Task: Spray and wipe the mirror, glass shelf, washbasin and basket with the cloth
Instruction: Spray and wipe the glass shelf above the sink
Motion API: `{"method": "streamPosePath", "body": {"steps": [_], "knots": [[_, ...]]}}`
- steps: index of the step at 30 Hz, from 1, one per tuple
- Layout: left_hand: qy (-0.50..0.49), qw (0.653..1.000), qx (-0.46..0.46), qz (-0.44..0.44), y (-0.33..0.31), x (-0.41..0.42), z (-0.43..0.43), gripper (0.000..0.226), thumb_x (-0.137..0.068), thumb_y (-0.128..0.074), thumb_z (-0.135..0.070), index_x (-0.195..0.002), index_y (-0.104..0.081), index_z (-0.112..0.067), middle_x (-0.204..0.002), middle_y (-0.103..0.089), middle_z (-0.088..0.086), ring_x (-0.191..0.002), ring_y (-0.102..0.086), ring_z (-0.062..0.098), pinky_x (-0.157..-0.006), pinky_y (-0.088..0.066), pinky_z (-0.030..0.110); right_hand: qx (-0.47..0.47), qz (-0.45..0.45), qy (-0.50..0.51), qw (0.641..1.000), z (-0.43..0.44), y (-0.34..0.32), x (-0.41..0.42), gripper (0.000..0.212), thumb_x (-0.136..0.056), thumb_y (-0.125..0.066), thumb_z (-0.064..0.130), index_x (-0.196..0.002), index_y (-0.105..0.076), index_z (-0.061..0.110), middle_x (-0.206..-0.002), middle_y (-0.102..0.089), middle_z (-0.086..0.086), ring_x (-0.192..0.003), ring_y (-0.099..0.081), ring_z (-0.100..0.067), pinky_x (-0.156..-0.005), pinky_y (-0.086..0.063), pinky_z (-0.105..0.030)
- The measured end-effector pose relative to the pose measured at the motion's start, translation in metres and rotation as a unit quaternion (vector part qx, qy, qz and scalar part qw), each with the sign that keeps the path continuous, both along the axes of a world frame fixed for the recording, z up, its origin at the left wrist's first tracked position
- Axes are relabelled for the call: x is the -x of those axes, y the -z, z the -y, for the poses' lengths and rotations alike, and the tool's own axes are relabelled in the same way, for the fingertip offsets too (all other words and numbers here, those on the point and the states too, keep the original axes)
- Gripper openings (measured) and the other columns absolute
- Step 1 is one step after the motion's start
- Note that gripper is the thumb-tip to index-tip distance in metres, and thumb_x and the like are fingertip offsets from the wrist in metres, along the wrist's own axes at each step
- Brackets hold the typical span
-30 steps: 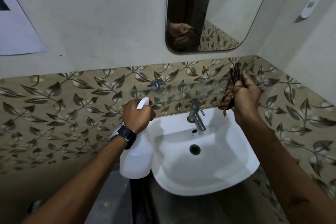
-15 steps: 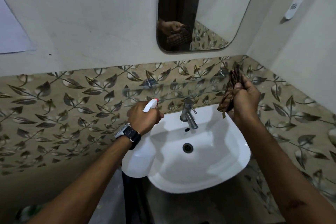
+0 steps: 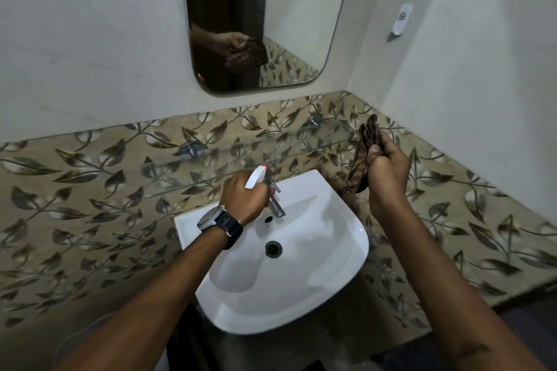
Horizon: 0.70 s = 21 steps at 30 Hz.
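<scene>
My left hand [image 3: 244, 199] grips a white spray bottle [image 3: 256, 178] by its trigger head, held over the back left of the white washbasin [image 3: 316, 295], close to the steel tap [image 3: 275, 205]; the bottle's body is hidden behind my hand and wrist. My right hand [image 3: 388, 169] holds a bunched brown checked cloth [image 3: 363, 153] upright, just right of the basin and at the right end of the glass shelf [image 3: 229, 159]. The mirror [image 3: 301, 24] hangs above and reflects a hand with the cloth. No basket is in view.
Leaf-patterned tiles [image 3: 90, 205] cover the lower wall behind and beside the basin. Two chrome brackets [image 3: 191, 149] carry the shelf. A white wall hook [image 3: 402, 21] sits on the right wall. The room corner is close behind my right hand.
My left hand has moved right with the spray bottle, from beside the basin's left edge to over the basin near the tap. The right hand keeps the cloth in roughly the same place.
</scene>
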State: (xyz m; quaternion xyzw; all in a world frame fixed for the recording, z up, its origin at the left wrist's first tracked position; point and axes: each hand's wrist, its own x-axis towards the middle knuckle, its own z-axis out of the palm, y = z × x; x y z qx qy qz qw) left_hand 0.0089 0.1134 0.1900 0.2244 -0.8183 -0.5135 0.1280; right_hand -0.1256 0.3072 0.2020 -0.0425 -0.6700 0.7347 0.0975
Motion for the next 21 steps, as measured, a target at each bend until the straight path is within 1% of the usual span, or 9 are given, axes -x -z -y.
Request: {"method": "streamPosePath", "body": {"steps": [3,5,7,10,13,15,17,19,21], "knots": [[-0.004,1.000,0.004,-0.004,0.008,0.010,0.002,0.030,-0.067,-0.045,-0.027,-0.058,-0.065,-0.007,-0.069,-0.076,0.010,-0.075,-0.068,0.034,-0.071,-0.052,0.045,-0.012,0.001,0.028,1.000,-0.009,0.003,0.000,0.041,-0.105,-0.041,0.001,-0.140,-0.060,0.014,-0.077,-0.061,0.012,-0.042,-0.052,0.005,-0.046,-0.045,-0.011],[-0.013,1.000,0.000,0.004,0.014,0.019,0.005,0.044,-0.069,-0.038,-0.040,-0.064,-0.063,-0.004,-0.066,-0.072,0.013,-0.072,-0.067,0.036,-0.070,-0.055,0.044,-0.013,0.002,0.036,0.999,-0.014,0.005,0.001,0.041,-0.105,-0.041,0.000,-0.140,-0.059,0.013,-0.078,-0.061,0.012,-0.043,-0.053,0.008,-0.046,-0.044,-0.009],[-0.031,0.999,-0.026,0.012,0.016,0.028,0.007,0.047,-0.068,-0.037,-0.043,-0.066,-0.062,-0.004,-0.067,-0.071,0.013,-0.071,-0.070,0.036,-0.067,-0.057,0.041,-0.013,0.002,0.046,0.999,-0.017,0.007,0.002,0.041,-0.105,-0.042,0.000,-0.140,-0.059,0.012,-0.078,-0.060,0.014,-0.046,-0.055,0.008,-0.048,-0.044,-0.007],[-0.005,1.000,-0.027,0.010,0.010,0.034,-0.002,0.041,-0.068,-0.040,-0.032,-0.062,-0.067,-0.001,-0.060,-0.072,0.006,-0.069,-0.069,0.033,-0.064,-0.051,0.036,-0.006,0.005,0.053,0.999,-0.021,0.009,0.002,0.042,-0.105,-0.043,0.000,-0.141,-0.057,0.015,-0.084,-0.065,0.008,-0.054,-0.056,0.002,-0.050,-0.046,-0.007],[0.042,0.998,-0.041,-0.014,0.007,0.041,-0.012,0.039,-0.068,-0.049,-0.029,-0.067,-0.073,0.001,-0.068,-0.078,0.011,-0.074,-0.071,0.037,-0.072,-0.060,0.046,-0.012,0.005,0.048,0.999,-0.025,0.010,0.001,0.042,-0.105,-0.043,0.002,-0.140,-0.059,0.017,-0.101,-0.074,-0.002,-0.072,-0.068,-0.011,-0.056,-0.051,-0.014],[0.048,0.998,-0.038,-0.033,0.005,0.047,-0.017,0.042,-0.067,-0.054,-0.029,-0.079,-0.073,0.006,-0.073,-0.075,0.020,-0.076,-0.068,0.038,-0.067,-0.054,0.039,-0.025,-0.005,0.056,0.998,-0.030,0.010,0.003,0.041,-0.104,-0.043,0.002,-0.139,-0.060,0.015,-0.114,-0.073,-0.005,-0.078,-0.066,-0.012,-0.062,-0.052,-0.016],[0.055,0.997,-0.023,-0.043,0.004,0.052,-0.023,0.044,-0.066,-0.052,-0.029,-0.081,-0.069,0.009,-0.075,-0.074,0.022,-0.071,-0.064,0.031,-0.063,-0.045,0.032,-0.037,-0.011,0.069,0.997,-0.037,0.009,0.005,0.041,-0.104,-0.045,0.003,-0.140,-0.060,0.016,-0.123,-0.071,-0.004,-0.084,-0.063,-0.009,-0.069,-0.052,-0.019],[0.064,0.996,-0.015,-0.060,0.004,0.056,-0.028,0.034,-0.065,-0.048,-0.022,-0.071,-0.062,0.009,-0.068,-0.071,0.023,-0.067,-0.062,0.036,-0.068,-0.053,0.041,-0.037,-0.014,0.079,0.996,-0.044,0.010,0.008,0.040,-0.104,-0.046,0.004,-0.138,-0.061,0.019,-0.115,-0.073,-0.007,-0.076,-0.060,-0.010,-0.066,-0.052,-0.026],[0.058,0.996,-0.012,-0.062,0.004,0.060,-0.030,0.027,-0.065,-0.045,-0.018,-0.062,-0.057,0.007,-0.061,-0.063,0.026,-0.062,-0.058,0.044,-0.071,-0.055,0.052,-0.042,-0.008,0.077,0.996,-0.051,0.014,0.011,0.040,-0.105,-0.045,0.007,-0.136,-0.062,0.023,-0.097,-0.071,-0.011,-0.065,-0.054,-0.018,-0.062,-0.049,-0.033]]}}
